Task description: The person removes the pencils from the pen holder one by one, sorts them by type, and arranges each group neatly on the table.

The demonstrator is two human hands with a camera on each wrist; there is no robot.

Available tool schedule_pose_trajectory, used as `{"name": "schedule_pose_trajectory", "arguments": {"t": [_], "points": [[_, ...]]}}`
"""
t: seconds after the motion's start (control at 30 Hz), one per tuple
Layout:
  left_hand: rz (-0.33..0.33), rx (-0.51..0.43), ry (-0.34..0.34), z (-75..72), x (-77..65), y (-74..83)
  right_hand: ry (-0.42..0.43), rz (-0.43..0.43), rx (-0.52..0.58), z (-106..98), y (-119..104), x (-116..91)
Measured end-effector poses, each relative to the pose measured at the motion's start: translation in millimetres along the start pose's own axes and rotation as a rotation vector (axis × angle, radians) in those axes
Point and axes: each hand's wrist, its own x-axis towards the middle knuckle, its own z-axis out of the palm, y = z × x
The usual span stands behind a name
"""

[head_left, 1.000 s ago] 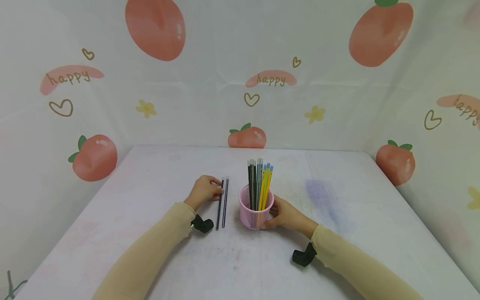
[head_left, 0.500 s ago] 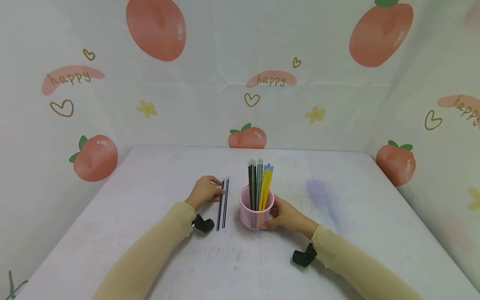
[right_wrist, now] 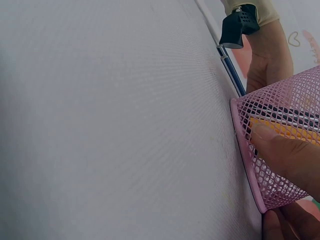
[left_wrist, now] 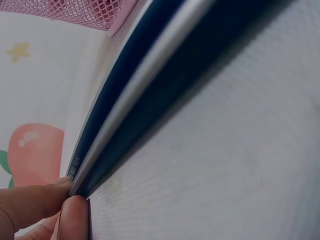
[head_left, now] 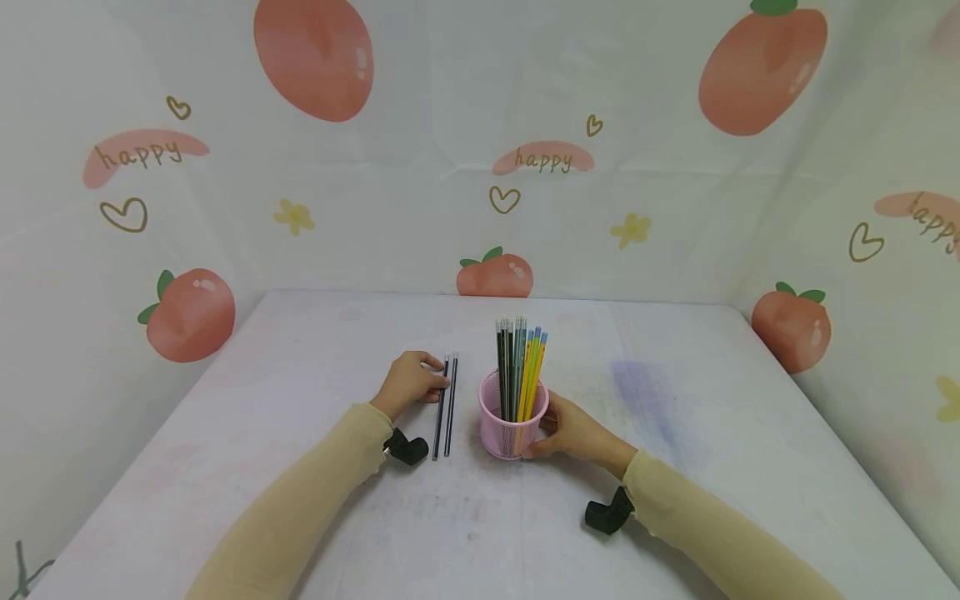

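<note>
Head view: dark pencils [head_left: 451, 407], near-to-far long axes

A pale backdrop [head_left: 390, 250] fills the upper half of the head view. Large red fruit prints [head_left: 313, 62] show at its upper left and upper right; smaller leafed fruits [head_left: 191, 317] sit at mid-left, centre and mid-right. Among them are "happy" lettering [head_left: 542, 158] on pink strokes, outlined hearts [head_left: 504, 200] and yellow flowers [head_left: 630, 230]. Below, a whitish tabletop [head_left: 337, 325] bears a purple stain [head_left: 648, 400] right of centre and faint grey smudges [head_left: 471, 517] at lower centre.
</note>
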Motion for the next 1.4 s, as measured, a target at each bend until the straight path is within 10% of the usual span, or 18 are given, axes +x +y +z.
{"name": "schedule_pose_trajectory", "arguments": {"t": [0.9,1.4], "points": [[-0.058,-0.039,-0.016,-1.1,5.0,-0.4,0.004,0.015,-0.004,0.0,-1.1,-0.1],[0.018,-0.009,0.016,-9.2,-3.9,8.9,-0.006,-0.002,0.008,0.0,-1.1,-0.7]]}}
